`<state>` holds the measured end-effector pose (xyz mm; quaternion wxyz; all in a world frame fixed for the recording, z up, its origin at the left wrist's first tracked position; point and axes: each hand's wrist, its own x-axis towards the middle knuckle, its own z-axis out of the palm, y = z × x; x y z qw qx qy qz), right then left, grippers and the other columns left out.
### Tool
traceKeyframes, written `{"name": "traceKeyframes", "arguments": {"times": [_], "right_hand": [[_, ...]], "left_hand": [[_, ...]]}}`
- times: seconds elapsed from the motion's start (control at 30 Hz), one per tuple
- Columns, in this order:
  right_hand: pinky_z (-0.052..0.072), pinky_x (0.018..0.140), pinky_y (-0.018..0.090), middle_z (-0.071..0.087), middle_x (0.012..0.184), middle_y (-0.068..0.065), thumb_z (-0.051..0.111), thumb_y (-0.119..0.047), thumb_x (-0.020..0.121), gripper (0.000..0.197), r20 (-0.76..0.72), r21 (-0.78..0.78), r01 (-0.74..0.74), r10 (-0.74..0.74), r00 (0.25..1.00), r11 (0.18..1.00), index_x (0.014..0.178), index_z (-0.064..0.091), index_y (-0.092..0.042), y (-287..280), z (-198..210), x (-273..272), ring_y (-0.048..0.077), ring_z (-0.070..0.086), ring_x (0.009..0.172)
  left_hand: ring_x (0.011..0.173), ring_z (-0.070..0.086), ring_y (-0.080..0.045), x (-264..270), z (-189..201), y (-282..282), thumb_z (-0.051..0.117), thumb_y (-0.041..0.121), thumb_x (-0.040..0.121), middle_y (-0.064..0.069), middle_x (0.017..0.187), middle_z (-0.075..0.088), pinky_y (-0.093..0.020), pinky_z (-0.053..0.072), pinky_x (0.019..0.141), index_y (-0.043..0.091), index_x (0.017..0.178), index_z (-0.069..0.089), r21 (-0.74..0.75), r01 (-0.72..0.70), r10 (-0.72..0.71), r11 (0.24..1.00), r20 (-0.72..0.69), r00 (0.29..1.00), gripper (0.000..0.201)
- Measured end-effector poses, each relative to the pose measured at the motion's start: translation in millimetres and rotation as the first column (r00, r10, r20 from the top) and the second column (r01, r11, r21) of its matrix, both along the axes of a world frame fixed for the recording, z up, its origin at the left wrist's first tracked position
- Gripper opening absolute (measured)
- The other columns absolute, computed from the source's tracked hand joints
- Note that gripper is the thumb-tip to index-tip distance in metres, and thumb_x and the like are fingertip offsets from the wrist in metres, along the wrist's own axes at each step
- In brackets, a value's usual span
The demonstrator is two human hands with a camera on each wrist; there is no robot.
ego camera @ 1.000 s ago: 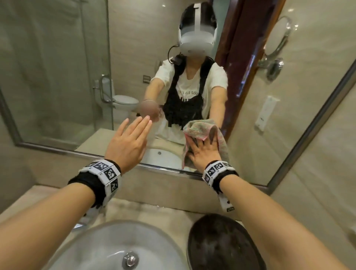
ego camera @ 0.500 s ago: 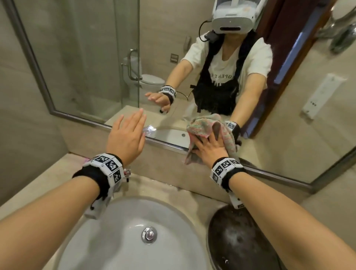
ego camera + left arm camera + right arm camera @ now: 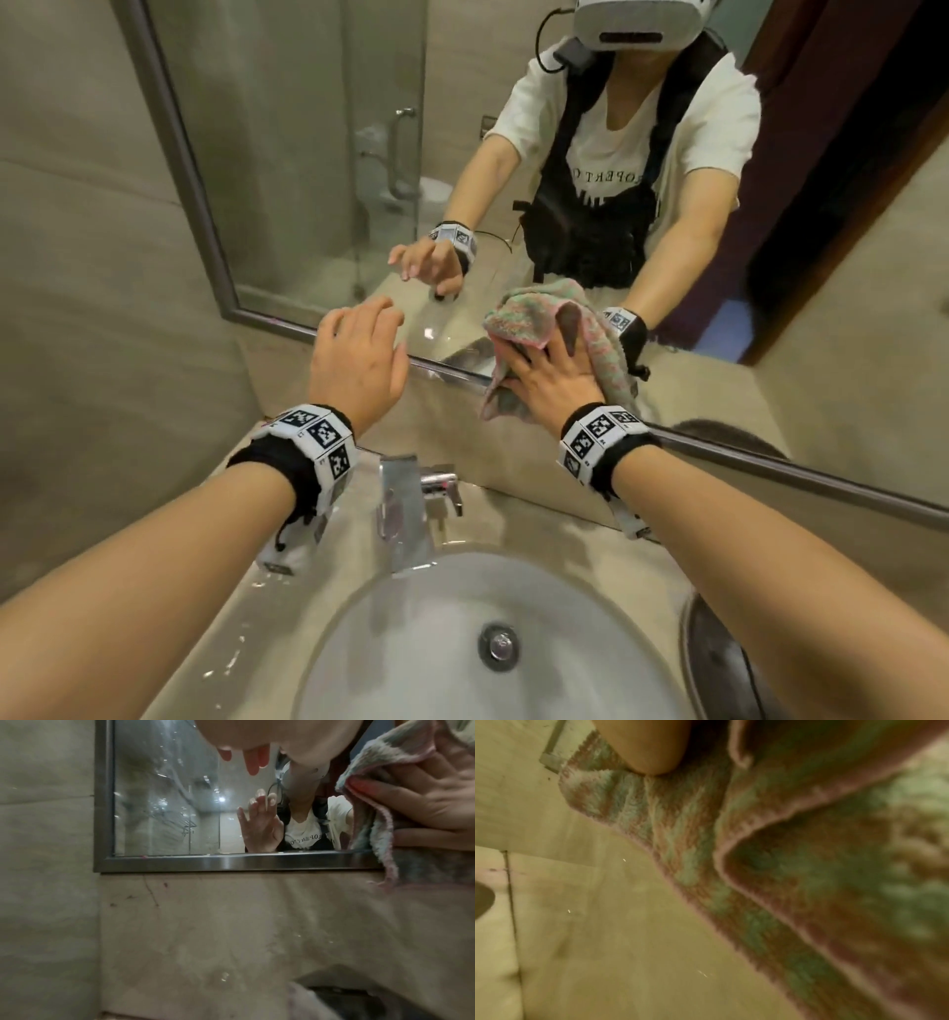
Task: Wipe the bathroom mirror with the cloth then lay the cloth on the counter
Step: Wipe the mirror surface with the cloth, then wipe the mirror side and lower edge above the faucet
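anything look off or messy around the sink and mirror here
Mostly small things: water droplets lie spilled on the counter left of the basin, and the mirror glass shows streaks and spots near its lower left corner. The cloth hangs bunched under the right hand.

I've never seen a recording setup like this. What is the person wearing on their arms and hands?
Both forearms are bare, with no sleeves reaching them, and neither hand wears a glove. Behind the left hand and the right hand sits a black wristband wrapped by a white band of square black-and-white coded markers. A white tag and thin black cord hang under each.
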<state>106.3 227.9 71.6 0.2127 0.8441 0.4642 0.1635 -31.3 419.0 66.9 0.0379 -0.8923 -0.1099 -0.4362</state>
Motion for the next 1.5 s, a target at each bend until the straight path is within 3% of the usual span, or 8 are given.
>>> {"name": "traceKeyframes", "arguments": {"times": [0.23, 0.43, 0.7, 1.0, 1.07, 1.2, 1.3, 1.5], "right_hand": [[-0.031, 0.101, 0.059, -0.007, 0.159, 0.007, -0.005, -0.060, 0.071, 0.087, 0.001, 0.011, -0.072, 0.072, 0.997, 0.997, 0.150, -0.007, -0.024, 107, -7, -16, 0.046, -0.018, 0.140], [-0.026, 0.107, 0.056, 0.042, 0.147, 0.004, 0.065, -0.053, 0.075, 0.073, 0.215, -0.050, -0.162, 0.170, 0.962, 0.985, 0.138, 0.046, -0.022, 171, 9, -46, 0.045, 0.021, 0.135], [-0.017, 0.111, 0.053, 0.055, 0.136, 0.001, 0.073, -0.060, 0.063, 0.075, 0.271, -0.029, -0.127, 0.130, 0.954, 0.991, 0.129, 0.056, -0.030, 257, 9, -74, 0.033, 0.026, 0.128], [0.023, 0.112, 0.046, 0.044, 0.145, 0.013, 0.062, -0.014, 0.083, 0.061, 0.117, 0.135, -0.469, 0.456, 0.882, 0.873, 0.141, 0.043, -0.015, 261, 54, -73, 0.032, 0.036, 0.137], [0.013, 0.117, 0.042, 0.032, 0.152, 0.011, 0.049, -0.008, 0.090, 0.061, -0.019, 0.195, -0.499, 0.512, 0.859, 0.844, 0.147, 0.029, -0.013, 256, 71, -75, 0.031, 0.024, 0.142], [0.007, 0.119, 0.032, 0.031, 0.153, 0.010, 0.035, -0.013, 0.100, 0.053, -0.196, 0.286, -0.449, 0.510, 0.837, 0.847, 0.150, 0.017, -0.013, 254, 90, -78, 0.024, 0.015, 0.146], [0.006, 0.117, 0.030, 0.035, 0.150, 0.010, 0.030, -0.019, 0.099, 0.051, -0.191, 0.282, -0.470, 0.528, 0.827, 0.837, 0.149, 0.025, -0.014, 249, 100, -77, 0.025, 0.020, 0.144], [0.038, 0.105, 0.043, 0.065, 0.114, 0.020, 0.046, -0.011, 0.087, 0.035, 0.037, 0.401, -0.569, 0.608, 0.793, 0.718, 0.113, 0.064, 0.002, 206, 111, -66, 0.036, 0.060, 0.111]], "left_hand": [[0.094, 0.049, -0.023, -37, 0, 94, 0.048, 0.021, 0.081, -0.014, 0.106, 0.061, -0.035, 0.033, 0.085, 0.008, 0.100, 0.051, -0.022, -0.053, 0.054, 0.998, 0.034, 0.998, 0.024], [0.097, 0.049, -0.024, -66, -3, 152, 0.048, 0.020, 0.080, -0.015, 0.106, 0.061, -0.035, 0.031, 0.086, 0.006, 0.101, 0.053, -0.071, -0.101, 0.103, 0.992, 0.016, 0.995, 0.026], [0.091, 0.062, -0.031, -85, -8, 182, 0.045, 0.020, 0.080, -0.016, 0.106, 0.063, -0.033, 0.044, 0.078, 0.009, 0.103, 0.047, -0.045, -0.015, 0.015, 0.999, -0.004, 1.000, 0.025], [0.059, 0.060, -0.027, -75, -10, 161, 0.052, 0.016, 0.068, -0.008, 0.071, 0.056, -0.028, 0.040, 0.037, 0.009, 0.075, 0.056, -0.199, -0.006, -0.059, 0.980, -0.316, 0.947, 0.011], [0.071, 0.065, -0.028, -70, -10, 149, 0.050, 0.017, 0.071, -0.010, 0.082, 0.061, -0.030, 0.047, 0.044, 0.006, 0.088, 0.061, -0.213, 0.053, -0.125, 0.976, -0.342, 0.931, 0.023], [0.125, 0.045, -0.033, -45, -9, 134, 0.052, 0.015, 0.088, -0.014, 0.144, 0.033, -0.039, 0.035, 0.105, 0.006, 0.143, 0.029, -0.603, -0.009, -0.246, 0.798, -0.339, 0.908, 0.060], [0.130, 0.038, -0.038, -28, -8, 124, 0.052, 0.024, 0.092, -0.019, 0.150, 0.016, -0.044, 0.033, 0.109, 0.006, 0.147, 0.019, -0.790, -0.006, -0.211, 0.613, -0.170, 0.963, 0.067], [0.125, 0.036, -0.045, -11, 9, 119, 0.057, 0.032, 0.090, -0.028, 0.138, 0.028, -0.049, 0.040, 0.102, 0.001, 0.127, 0.048, -0.768, -0.046, 0.022, 0.639, -0.042, 0.999, 0.049]]}}
